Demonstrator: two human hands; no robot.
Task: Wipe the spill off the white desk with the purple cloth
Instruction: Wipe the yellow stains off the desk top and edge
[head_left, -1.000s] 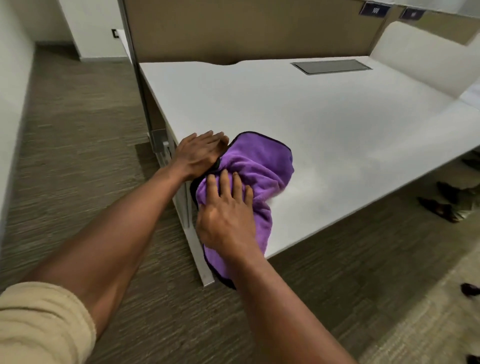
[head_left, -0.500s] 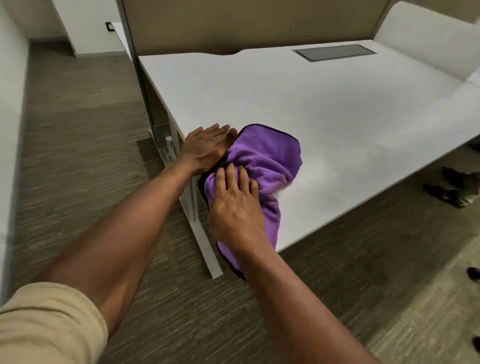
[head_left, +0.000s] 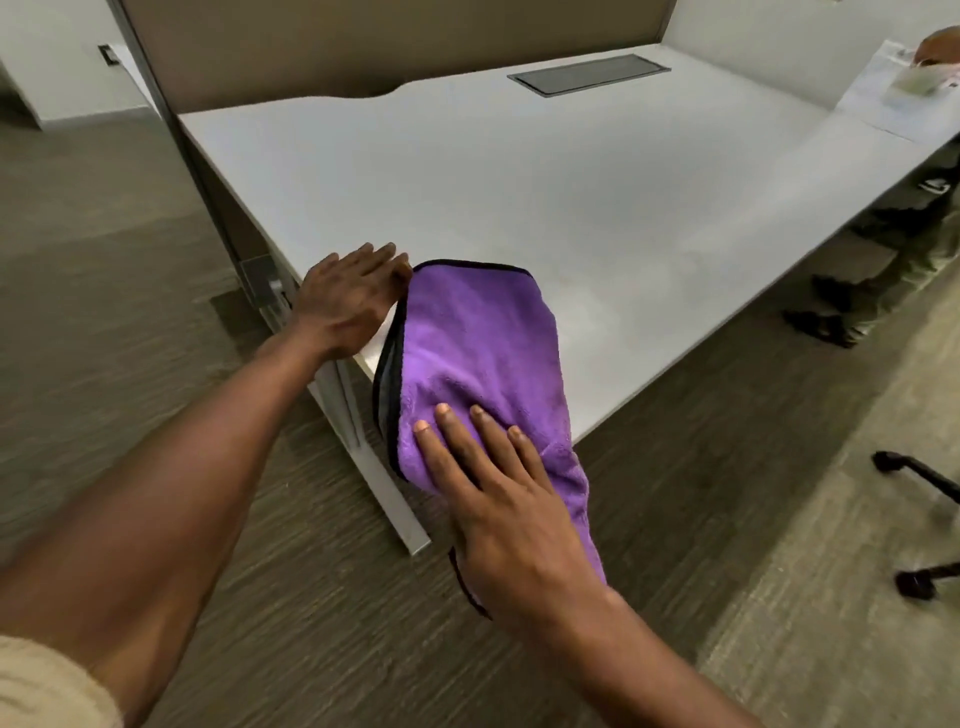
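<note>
A person leans over the near corner of a white desk, seen from the head camera looking forward and down; a purple cloth with a dark sewn edge lies across that corner, its far part flat on the desktop and its near part hanging over the front edge toward the floor; the right hand lies flat on the near part of the cloth, fingers straight and slightly spread, pressing down rather than grasping, with the palm past the desk's edge; the left hand rests on the desktop just beside the cloth's left edge, fingers extended and close together, their tips touching the cloth's far left corner, gripping nothing; a beige sleeve shows at the lower left, pushed up the left arm; no spill can be made out on the desk, though a faint dull patch lies to the right of the cloth; a grey rectangular hatch is set into the far side of the desktop in front of a tan partition; a white desk leg stands below the corner on grey-brown carpet; at the far right, papers lie on the desk, a dark shoe sits on the floor beneath it, and a black chair base shows at the edge.
</note>
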